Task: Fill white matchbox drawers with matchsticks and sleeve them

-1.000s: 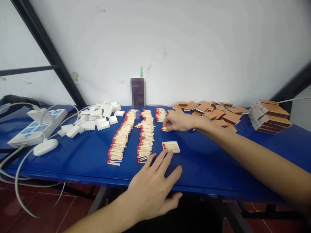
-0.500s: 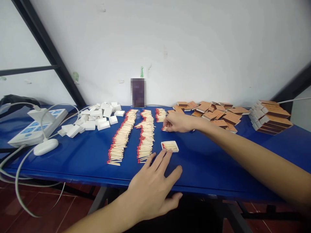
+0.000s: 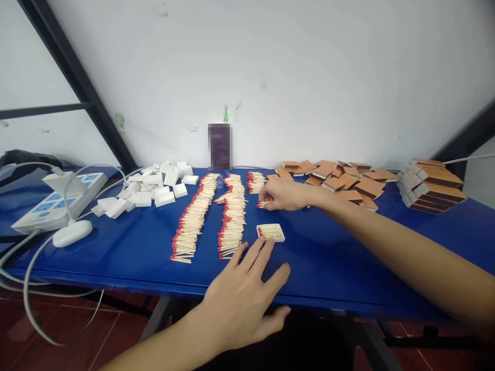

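Observation:
A white matchbox tray with red-tipped matches lying in it rests on the blue table. The fingertips of my left hand touch its near edge, fingers spread and the palm over the table's front edge. Beyond the tray, my right hand is closed in a pinch on a few matches, their red heads pointing left. Just behind it lies a short row of matches. Two longer rows of matches, one in the middle and one to the left, run toward the front edge.
Empty white trays lie in a heap at the left. Orange matchbox sleeves are scattered at the back right, beside stacked matchboxes. A power strip with cables sits far left. A dark pixelated rectangle stands against the wall.

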`<state>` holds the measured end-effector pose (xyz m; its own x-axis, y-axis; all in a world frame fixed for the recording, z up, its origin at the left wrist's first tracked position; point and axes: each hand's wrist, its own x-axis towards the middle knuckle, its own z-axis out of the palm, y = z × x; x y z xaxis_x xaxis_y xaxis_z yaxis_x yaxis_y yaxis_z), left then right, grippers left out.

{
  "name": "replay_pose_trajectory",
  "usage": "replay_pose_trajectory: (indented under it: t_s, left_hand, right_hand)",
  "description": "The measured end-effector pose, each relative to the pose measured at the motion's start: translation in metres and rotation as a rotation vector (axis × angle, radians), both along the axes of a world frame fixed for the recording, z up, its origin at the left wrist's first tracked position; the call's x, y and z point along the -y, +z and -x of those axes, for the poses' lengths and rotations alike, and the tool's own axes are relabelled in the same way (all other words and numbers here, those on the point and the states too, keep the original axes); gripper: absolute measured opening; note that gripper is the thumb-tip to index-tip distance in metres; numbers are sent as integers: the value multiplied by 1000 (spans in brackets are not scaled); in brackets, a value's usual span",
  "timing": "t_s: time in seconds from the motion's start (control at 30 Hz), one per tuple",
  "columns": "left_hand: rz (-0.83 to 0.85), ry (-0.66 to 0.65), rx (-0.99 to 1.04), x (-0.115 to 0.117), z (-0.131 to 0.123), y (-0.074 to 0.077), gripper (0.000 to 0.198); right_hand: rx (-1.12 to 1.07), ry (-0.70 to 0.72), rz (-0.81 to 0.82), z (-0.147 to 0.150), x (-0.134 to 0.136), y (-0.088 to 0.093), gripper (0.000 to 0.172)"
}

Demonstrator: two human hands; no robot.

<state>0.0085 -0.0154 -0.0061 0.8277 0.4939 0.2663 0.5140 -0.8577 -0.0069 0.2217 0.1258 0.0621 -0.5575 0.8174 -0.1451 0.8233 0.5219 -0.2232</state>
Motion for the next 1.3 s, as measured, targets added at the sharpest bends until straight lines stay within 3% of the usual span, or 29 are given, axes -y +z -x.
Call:
replay_pose_trajectory:
  t_s: [0.6, 0.8, 1.03, 1.3]
  left_hand:
    - [-9, 7, -3, 1, 1, 0, 53]
    - [-6, 10, 1, 0, 0, -1, 54]
    - [-3, 13, 7, 1, 0, 0, 53]
    - [-32, 13, 29, 1, 0, 0, 53]
  right_hand:
    - [-43, 12, -42, -4, -6, -6, 15]
    - [-82, 12, 15, -4, 3, 10, 16]
    - [-40, 154, 280, 5, 26, 27, 20]
    - [57, 179, 182, 17, 40, 26, 12]
